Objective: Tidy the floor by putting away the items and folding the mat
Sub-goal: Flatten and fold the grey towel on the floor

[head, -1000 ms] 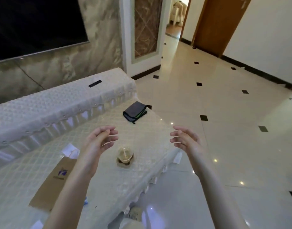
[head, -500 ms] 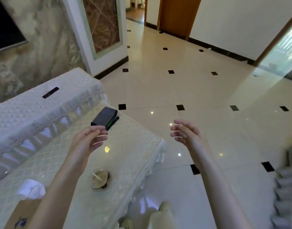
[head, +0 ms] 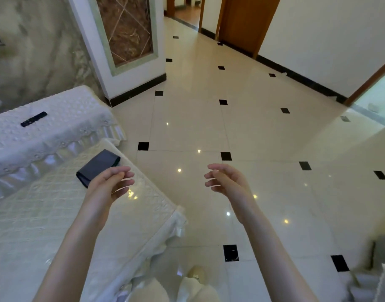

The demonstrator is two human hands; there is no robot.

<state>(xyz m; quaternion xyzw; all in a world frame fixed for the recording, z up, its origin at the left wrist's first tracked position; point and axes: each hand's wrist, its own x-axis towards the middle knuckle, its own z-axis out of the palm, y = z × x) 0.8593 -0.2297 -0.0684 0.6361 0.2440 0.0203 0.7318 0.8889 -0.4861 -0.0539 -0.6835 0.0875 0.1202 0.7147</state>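
head view: left hand and right hand hover loose-fingered, holding nothing. a dark folded thing, perhaps the mat, lies on the covered table. it looks soft and light; best pinched along its folded edge.

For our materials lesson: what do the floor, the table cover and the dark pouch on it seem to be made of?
Floor: probably glazed ceramic tile; it mirrors lights and shows grout lines.
Table cover: seemingly quilted fabric, cream, with a diamond pattern and frilled edge.
Dark pouch: matte, perhaps fabric or faux leather; unclear.
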